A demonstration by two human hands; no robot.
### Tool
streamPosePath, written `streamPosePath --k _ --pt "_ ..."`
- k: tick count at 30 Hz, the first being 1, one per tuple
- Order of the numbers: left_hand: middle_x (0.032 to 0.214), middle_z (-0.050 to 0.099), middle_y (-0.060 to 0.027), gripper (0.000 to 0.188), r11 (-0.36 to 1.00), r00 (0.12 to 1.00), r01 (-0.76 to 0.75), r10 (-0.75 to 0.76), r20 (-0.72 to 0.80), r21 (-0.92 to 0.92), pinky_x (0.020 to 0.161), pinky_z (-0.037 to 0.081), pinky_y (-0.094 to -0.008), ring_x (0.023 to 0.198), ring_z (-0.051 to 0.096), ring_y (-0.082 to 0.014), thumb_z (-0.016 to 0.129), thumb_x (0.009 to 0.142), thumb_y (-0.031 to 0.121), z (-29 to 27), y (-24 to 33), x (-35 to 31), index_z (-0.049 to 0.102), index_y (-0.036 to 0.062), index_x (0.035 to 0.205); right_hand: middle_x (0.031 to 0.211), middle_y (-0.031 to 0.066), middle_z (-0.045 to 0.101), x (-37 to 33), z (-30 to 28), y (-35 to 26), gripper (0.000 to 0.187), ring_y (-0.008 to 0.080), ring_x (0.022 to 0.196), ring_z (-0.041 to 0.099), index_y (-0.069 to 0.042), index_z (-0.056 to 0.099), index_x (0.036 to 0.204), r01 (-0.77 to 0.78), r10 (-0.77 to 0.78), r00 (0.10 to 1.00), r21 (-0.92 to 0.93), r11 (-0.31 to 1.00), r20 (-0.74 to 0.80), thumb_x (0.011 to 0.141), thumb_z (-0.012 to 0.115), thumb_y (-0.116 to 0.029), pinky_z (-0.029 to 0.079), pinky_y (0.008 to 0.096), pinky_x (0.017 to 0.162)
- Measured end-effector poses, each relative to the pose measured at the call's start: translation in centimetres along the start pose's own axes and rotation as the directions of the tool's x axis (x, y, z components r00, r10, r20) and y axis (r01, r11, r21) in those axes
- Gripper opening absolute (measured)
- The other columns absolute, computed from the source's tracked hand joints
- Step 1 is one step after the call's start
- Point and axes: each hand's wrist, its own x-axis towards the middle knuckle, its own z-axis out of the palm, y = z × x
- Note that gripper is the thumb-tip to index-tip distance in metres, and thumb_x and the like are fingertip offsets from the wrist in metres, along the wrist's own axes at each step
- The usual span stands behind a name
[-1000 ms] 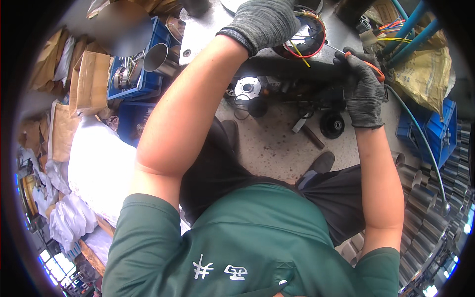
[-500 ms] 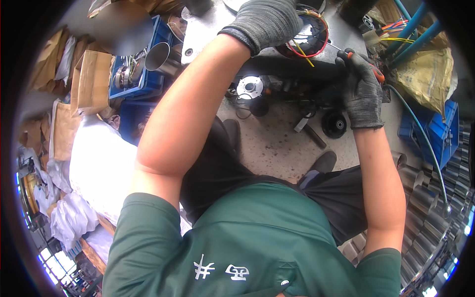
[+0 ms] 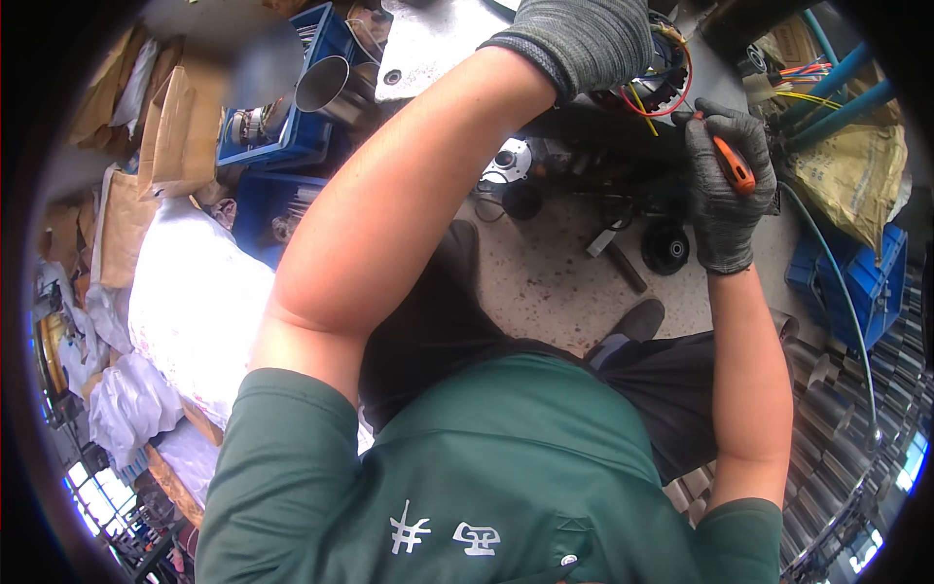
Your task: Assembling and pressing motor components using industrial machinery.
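At the top edge my left hand (image 3: 589, 44), in a grey knit glove, lies over a round dark motor part (image 3: 669, 86) with red and yellow wires. Its fingers are turned away and hidden. My right hand (image 3: 730, 190), gloved too, is closed round the orange and black handle of a screwdriver (image 3: 736, 165). It is below and to the right of the motor part, apart from it. The screwdriver's shaft is mostly hidden by the fingers. A pale metal plate (image 3: 418, 58) is on the workbench, left of my left hand.
A steel cylinder (image 3: 331, 86) stands by a blue crate (image 3: 292, 151) on the left. Below the bench are a white round flange (image 3: 508, 161), a hammer (image 3: 623, 263) and a black disc (image 3: 665, 245). Coloured wires (image 3: 808, 83) and a blue crate (image 3: 848, 282) are on the right.
My left hand and the wired motor part have shifted right. The screwdriver has drawn away from the part and turned, so its handle now points toward me. The view has shifted slightly.
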Motion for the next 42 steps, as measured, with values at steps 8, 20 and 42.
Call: streamPosePath --k 8,20,42 --pt "0.084 0.071 -0.0209 0.02 0.997 1.0 -0.011 0.012 -0.005 0.072 0.073 0.058 -0.0444 0.079 0.073 -0.0344 0.059 0.092 0.014 -0.5 0.7 -0.9 0.064 -0.0027 0.101 0.098 0.0079 0.073 1.6 -1.0 -0.9 0.017 0.0173 0.09 0.071 -0.002 0.067 0.097 0.097 -0.08 0.987 -0.125 0.987 0.138 0.085 0.077 0.002 0.056 0.0298 0.084" --pt "0.081 0.069 -0.0213 0.023 0.995 0.991 -0.07 0.077 -0.112 0.07 0.071 0.057 -0.0464 0.077 0.071 -0.0362 0.052 0.096 0.014 1.5 -0.7 -0.7 0.063 -0.0043 0.102 0.099 0.0051 0.072 4.8 -2.6 -2.0 0.009 0.0156 0.093 0.07 -0.001 0.069 0.097 -0.375 0.344 0.9 0.072 0.924 0.267 0.089 0.072 -0.001 0.057 0.031 0.088" --pt "0.098 0.073 -0.0252 0.037 0.973 0.974 0.163 -0.132 0.183 -0.164 0.088 0.054 -0.0459 0.095 0.071 -0.0385 0.066 0.094 0.032 -1.5 0.4 0.8 0.067 0.0006 0.115 0.1 0.0113 0.074 3.5 -6.0 -2.4 0.02 0.0207 0.095 0.074 0.0 0.07 0.112 -0.456 0.463 0.88 0.456 0.764 0.104 0.093 0.071 -0.007 0.063 0.0327 0.079"
